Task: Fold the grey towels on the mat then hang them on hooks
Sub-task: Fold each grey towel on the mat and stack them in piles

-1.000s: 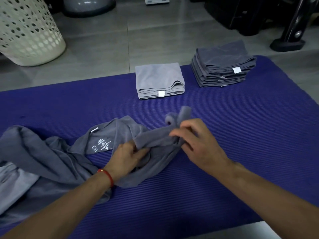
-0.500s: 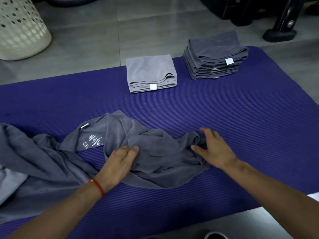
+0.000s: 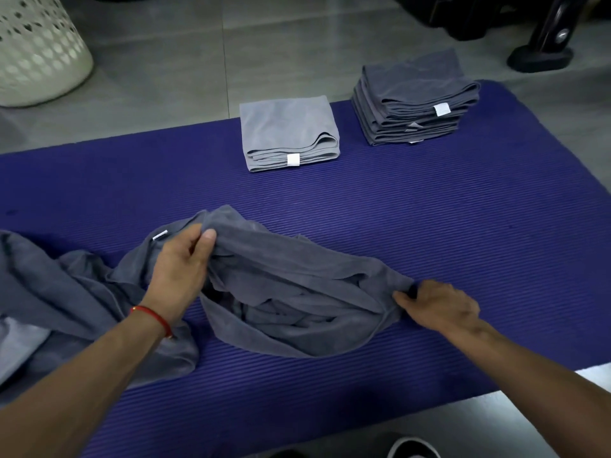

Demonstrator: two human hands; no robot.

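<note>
Half a second ago both hands lay on the bunched towel; now the left hand (image 3: 180, 269) pinches its far edge and the right hand (image 3: 436, 304) pinches its right end, pulling the towel (image 3: 297, 292) apart near the mat's (image 3: 463, 226) front edge. Each grip is narrow, closed on cloth. Spreading comes before folding.
</note>
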